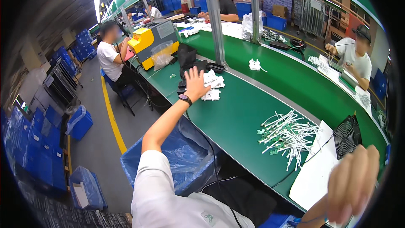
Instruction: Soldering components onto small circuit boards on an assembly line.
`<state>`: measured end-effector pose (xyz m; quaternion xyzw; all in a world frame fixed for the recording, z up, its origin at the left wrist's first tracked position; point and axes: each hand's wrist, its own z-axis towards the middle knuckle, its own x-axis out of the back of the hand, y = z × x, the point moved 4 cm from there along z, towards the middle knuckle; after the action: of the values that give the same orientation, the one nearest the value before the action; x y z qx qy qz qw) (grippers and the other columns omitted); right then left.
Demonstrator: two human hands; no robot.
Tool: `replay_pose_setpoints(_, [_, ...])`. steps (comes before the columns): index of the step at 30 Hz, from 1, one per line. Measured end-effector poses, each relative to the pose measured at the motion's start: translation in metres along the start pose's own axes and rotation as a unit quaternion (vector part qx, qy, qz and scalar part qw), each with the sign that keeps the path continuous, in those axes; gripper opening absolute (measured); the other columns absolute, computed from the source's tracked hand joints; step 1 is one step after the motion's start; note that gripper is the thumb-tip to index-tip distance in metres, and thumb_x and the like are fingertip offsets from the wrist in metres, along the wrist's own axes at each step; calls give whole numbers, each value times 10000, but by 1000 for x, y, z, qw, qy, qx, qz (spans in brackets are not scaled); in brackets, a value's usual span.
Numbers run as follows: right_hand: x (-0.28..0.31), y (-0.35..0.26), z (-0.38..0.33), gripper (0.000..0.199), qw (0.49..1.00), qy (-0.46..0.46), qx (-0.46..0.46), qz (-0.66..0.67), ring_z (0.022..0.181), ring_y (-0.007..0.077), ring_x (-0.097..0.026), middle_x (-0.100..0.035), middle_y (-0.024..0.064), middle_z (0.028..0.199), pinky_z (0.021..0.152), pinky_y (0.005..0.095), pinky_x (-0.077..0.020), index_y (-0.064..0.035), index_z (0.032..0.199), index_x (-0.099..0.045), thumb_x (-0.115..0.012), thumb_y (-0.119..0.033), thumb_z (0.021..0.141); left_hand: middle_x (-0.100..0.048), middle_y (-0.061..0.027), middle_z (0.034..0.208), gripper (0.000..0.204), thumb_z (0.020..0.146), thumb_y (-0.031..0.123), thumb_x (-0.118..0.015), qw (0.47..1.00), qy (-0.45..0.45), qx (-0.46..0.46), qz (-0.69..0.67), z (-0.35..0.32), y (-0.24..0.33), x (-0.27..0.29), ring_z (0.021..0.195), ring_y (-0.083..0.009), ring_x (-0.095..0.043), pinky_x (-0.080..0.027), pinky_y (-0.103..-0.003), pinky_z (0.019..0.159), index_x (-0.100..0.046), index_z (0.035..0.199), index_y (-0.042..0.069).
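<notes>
My left hand (195, 86), a dark watch on its wrist, reaches out over the green bench with its fingers spread. It is open beside a small stack of white plastic housings (214, 81), the thumb at their edge; whether it touches them I cannot tell. My right hand (354, 181) is raised at the lower right, near the white sheet (310, 177) and a black round fan (348, 135). Its fingers bend downward and look blurred, so their grip is unclear. A pile of white cables with small green boards (287, 137) lies on the bench between my hands.
A yellow and grey machine (154, 42) and a black bag (185, 57) stand beyond my left hand. One white housing (255, 64) lies on the green conveyor. A blue lined bin (177, 156) sits below the bench edge. Metal posts (214, 21) rise behind. Several people work nearby.
</notes>
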<state>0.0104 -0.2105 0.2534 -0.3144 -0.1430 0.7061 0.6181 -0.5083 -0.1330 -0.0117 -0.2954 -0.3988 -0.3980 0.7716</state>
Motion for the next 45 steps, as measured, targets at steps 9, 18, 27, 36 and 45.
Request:
replay_pose_setpoints(9, [129, 92, -62, 198, 885, 265, -265, -277, 808, 156, -687, -725, 93, 890, 777, 297, -561, 41, 1026, -721, -629, -127, 973, -502, -279, 1442, 885, 861, 604, -657, 992, -39, 49, -112, -23, 3, -24, 1344, -429, -461, -300, -583, 1147, -448, 1456, -17])
replay_pose_setpoints(18, [233, 135, -106, 154, 627, 175, -229, -723, 842, 299, -627, -657, 130, 911, 793, 419, -492, -20, 990, -695, -653, -29, 842, -521, -267, 1418, 897, 893, 621, -621, 980, -104, 22, -166, 38, 5, -55, 1337, -412, -485, -274, -587, 1161, -411, 1482, -23])
replay_pose_setpoints(27, [247, 206, -112, 215, 619, -53, -238, -746, 1025, 304, -579, -620, 123, 1014, 911, 430, -481, -49, 1010, -722, -685, -41, 800, -648, -175, 1127, 658, 789, 494, -779, 977, -5, 36, -212, 38, 8, -32, 1116, -372, -595, -380, -541, 1033, -570, 1228, 51])
replay_pose_setpoints(36, [252, 215, -110, 214, 605, -43, -241, -757, 978, 349, -583, -602, 161, 951, 891, 442, -474, -4, 956, -632, -731, -29, 768, -560, -180, 1119, 600, 759, 190, -824, 949, 74, 0, -308, 28, 28, -15, 1070, -377, -535, -458, -450, 936, -515, 1244, 19])
replay_pose_setpoints(45, [241, 187, -100, 88, 652, -3, -176, -738, 891, 327, -578, -577, 135, 878, 809, 420, -498, -14, 859, -624, -695, -15, 808, -569, -151, 1094, 555, 861, 285, -796, 888, 137, 18, -439, 8, 83, 43, 973, -297, -608, -499, -407, 860, -522, 1249, -2])
